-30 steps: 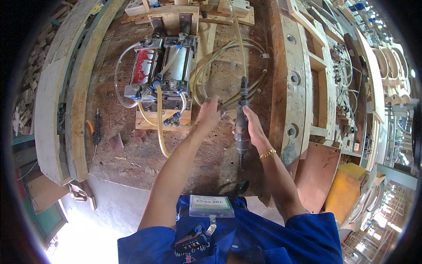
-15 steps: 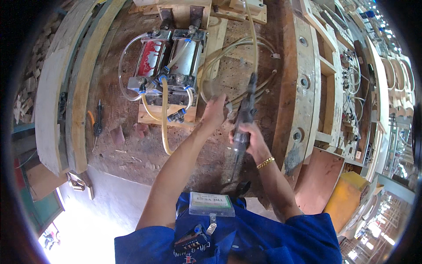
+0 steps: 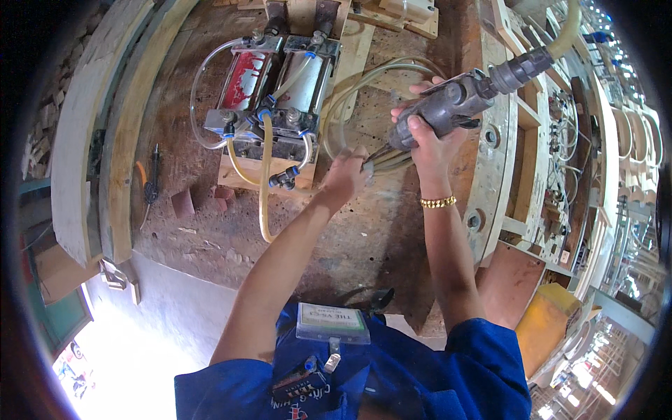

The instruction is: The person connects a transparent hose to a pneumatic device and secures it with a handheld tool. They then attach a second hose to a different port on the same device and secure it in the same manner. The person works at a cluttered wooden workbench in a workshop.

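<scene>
My right hand (image 3: 435,143) is wrapped round a dark grey air screwdriver (image 3: 448,108). A thick yellowish hose (image 3: 565,35) joins its rear end at the upper right. The tool lies tilted, its narrow bit (image 3: 378,152) slanting down-left to the fingertips of my left hand (image 3: 345,175). The fingers of that hand are closed by the bit's tip; what they pinch is hidden. Left of it, two pneumatic cylinders, one red and white (image 3: 245,82) and one silver (image 3: 302,82), are mounted on a wooden block (image 3: 266,176) with tubes and blue-ringed fittings.
Coiled clear tubing (image 3: 336,105) lies beyond my hands on the worn brown bench (image 3: 315,259). Orange-and-black cutters (image 3: 148,187) and reddish scraps (image 3: 183,203) lie at the left, near long timber beams (image 3: 133,133). A drilled wooden rail (image 3: 490,161) runs along the right.
My right hand has swung the air screwdriver round, so its bit now points down-left at my left hand instead of toward me. My left hand has stayed almost in place.
</scene>
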Demonstrator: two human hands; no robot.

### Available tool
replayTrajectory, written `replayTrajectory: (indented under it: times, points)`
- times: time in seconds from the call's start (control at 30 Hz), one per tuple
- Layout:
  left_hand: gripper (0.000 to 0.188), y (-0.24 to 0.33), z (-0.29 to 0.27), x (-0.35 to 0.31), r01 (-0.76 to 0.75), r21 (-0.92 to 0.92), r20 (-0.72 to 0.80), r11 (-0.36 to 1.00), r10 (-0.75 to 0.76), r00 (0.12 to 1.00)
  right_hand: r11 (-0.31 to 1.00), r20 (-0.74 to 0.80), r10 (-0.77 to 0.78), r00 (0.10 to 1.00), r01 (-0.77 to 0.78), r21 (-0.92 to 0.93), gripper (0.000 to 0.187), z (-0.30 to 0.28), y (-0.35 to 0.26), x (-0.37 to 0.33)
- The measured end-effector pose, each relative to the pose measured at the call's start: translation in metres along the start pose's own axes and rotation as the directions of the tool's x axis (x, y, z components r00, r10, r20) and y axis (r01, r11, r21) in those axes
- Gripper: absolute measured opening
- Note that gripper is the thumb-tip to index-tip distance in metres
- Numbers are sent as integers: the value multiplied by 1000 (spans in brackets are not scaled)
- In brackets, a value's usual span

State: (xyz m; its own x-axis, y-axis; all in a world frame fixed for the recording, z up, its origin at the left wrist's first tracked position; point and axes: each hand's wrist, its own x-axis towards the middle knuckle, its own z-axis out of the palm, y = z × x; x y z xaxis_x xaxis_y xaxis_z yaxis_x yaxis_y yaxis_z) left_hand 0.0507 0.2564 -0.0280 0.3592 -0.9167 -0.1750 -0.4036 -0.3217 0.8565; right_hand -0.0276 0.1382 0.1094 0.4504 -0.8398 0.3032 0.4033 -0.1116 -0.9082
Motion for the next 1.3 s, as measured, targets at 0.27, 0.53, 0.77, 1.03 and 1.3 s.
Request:
replayTrajectory:
  times: [0.27,0.53,0.77,1.03,1.3]
  points:
    - [32,3,-6,-4,-171,25,-61,985,172,983,999,-3,-18,1000,18,-49,65,-1,11,-7]
    - [32,-9,0,-2,-197,53,-8,979,197,980,994,143,-89,986,97,-49,64,-1,18,-13]
    - [37,-19,12,3,-360,206,-86,910,383,920,991,280,-131,951,136,0,68,-3,29,-27]
    - [59,-3,-6,-2,-268,136,-99,954,283,954,981,347,-81,934,137,-138,69,-14,40,-27]
    - [56,6,-10,-2,-136,-33,-54,990,134,990,997,337,-48,940,67,-46,74,-14,46,-21]
